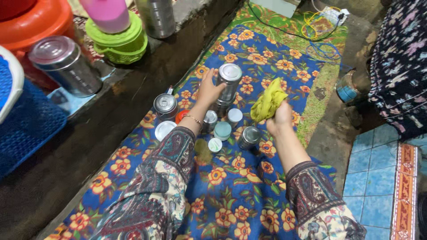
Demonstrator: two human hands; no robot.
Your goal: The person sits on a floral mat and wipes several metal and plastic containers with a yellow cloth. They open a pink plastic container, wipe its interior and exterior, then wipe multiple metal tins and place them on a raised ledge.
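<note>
Gripping the tall steel canister (229,84) mid-mat, the left hand (209,91) could knock the small tins (222,130) crowded at its base. The right hand (279,119) clutches a yellow cloth (268,102), whose loose folds might snag a lid.

Clustered tins (213,124) beside bare mat (235,195)
</note>
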